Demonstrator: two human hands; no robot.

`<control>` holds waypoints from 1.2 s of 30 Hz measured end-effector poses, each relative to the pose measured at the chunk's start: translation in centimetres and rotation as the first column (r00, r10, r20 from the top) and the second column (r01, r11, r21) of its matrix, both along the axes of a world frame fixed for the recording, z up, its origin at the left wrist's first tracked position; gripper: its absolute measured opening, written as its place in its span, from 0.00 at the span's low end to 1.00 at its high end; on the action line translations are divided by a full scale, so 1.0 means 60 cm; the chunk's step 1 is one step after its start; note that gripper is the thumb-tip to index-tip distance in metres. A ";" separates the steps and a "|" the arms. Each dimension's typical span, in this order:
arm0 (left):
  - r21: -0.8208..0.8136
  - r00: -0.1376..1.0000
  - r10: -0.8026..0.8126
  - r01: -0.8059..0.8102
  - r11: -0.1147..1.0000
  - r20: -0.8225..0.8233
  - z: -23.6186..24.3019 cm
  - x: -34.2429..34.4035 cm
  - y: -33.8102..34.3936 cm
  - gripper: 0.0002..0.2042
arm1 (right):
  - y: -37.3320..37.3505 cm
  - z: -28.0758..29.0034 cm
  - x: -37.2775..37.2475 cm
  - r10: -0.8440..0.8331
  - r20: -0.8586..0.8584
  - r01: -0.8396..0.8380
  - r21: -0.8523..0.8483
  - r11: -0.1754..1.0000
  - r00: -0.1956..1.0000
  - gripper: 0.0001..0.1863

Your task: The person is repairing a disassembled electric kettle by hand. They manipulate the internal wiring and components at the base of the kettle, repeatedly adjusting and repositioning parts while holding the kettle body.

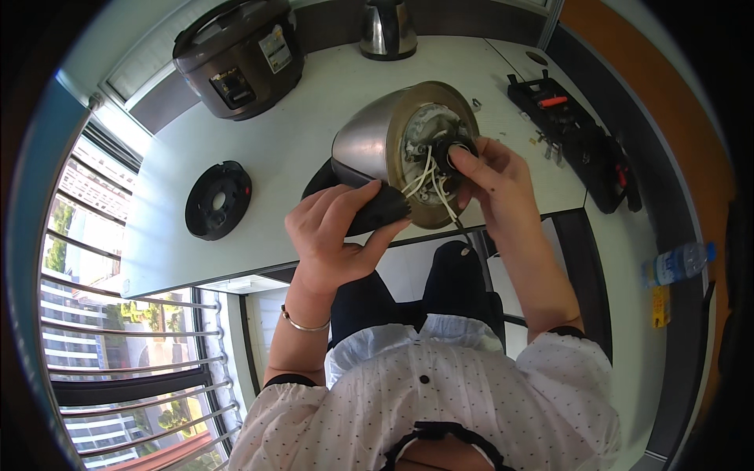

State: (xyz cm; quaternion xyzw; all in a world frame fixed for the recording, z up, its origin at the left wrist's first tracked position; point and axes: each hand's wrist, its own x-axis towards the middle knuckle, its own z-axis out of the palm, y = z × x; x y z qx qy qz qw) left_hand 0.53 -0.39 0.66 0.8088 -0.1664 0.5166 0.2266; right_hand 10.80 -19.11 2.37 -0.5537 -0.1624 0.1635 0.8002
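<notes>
A metal electric kettle (361, 143) lies tipped on the white table, its underside turned toward the right. That underside is uncovered, and white wires (430, 177) come out of it. My left hand (328, 234) is wrapped round the kettle's black handle (378, 210). With thumb and fingers, my right hand (503, 179) pinches a round black connector (454, 154) at the middle of the exposed bottom. Part of the connector is covered by my thumb. To the left, a round black plastic base cover (236, 212) rests on the table, apart from both hands.
A rice cooker (236, 67) and a second metal kettle (389, 31) stand at the back. An open black tool case (581, 135) lies at the right, with small metal parts (553, 149) beside it. Farther right are a water bottle (680, 264) and a yellow packet (660, 307).
</notes>
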 end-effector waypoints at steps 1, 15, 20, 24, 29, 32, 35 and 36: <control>-0.002 1.000 0.000 0.000 1.000 -0.004 0.000 0.000 -0.002 0.20 | 0.002 -0.002 -0.006 -0.012 -0.044 0.014 0.046 0.999 0.999 0.13; 0.009 0.998 -0.037 0.037 0.999 -0.054 0.004 -0.003 0.001 0.20 | -0.031 0.071 0.103 0.454 0.807 0.012 -0.494 0.869 0.377 0.23; -0.039 0.999 -0.020 0.018 0.999 -0.049 0.004 -0.004 -0.003 0.19 | -0.021 0.049 0.088 0.340 0.508 -0.152 -0.376 0.914 0.791 0.21; -0.025 1.000 0.017 -0.017 1.000 0.008 -0.001 -0.001 -0.001 0.20 | -0.002 0.016 0.023 0.085 0.190 -0.065 -0.109 0.992 0.978 0.20; 0.012 1.000 -0.001 0.001 1.000 -0.014 0.001 0.000 -0.009 0.20 | -0.003 -0.011 -0.014 -0.027 -0.031 0.028 0.048 0.998 0.999 0.17; 0.004 1.000 0.008 -0.008 1.000 0.016 -0.001 0.001 -0.005 0.20 | -0.006 0.000 -0.002 0.006 0.142 0.001 -0.054 0.999 0.990 0.18; -0.006 1.000 -0.029 0.029 1.000 0.013 -0.001 0.001 -0.001 0.20 | -0.016 -0.001 0.044 0.101 0.400 -0.058 -0.117 0.991 0.911 0.21; 0.010 0.999 -0.038 0.038 0.999 0.007 -0.001 0.002 -0.002 0.20 | -0.023 -0.005 0.062 0.134 0.478 -0.083 -0.126 0.989 0.868 0.23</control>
